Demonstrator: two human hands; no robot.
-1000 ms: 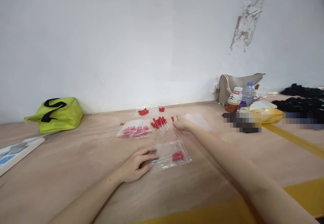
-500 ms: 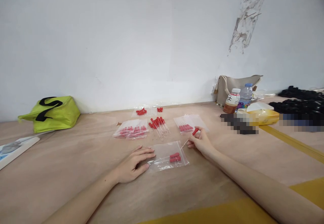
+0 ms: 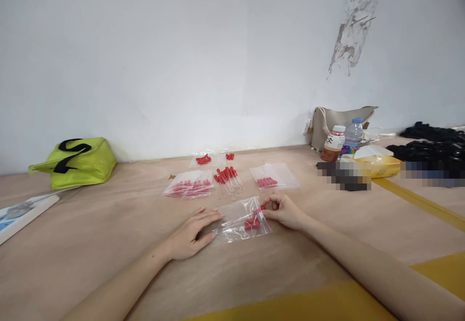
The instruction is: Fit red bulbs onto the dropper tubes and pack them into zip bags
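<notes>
A clear zip bag lies on the brown-covered surface between my hands, its opening on the right. Inside, red bulbs of droppers show near that opening, their thin clear tubes pointing left. My right hand pinches the red bulb of another dropper, whose tube lies within the bag. Flat and with fingers spread, my left hand rests against the bag's left end. Just beyond is a fan of loose red-bulbed droppers.
Filled bags of droppers lie at the left and right. Loose red bulbs lie near the wall. A lime-green bag stands far left; a brown drink bottle, water bottle and yellow tissue pack stand right.
My right hand has moved left and down, sliding the dropper's tube into the bag. The bag's upper right edge has shifted slightly. My left hand has stayed in place.
</notes>
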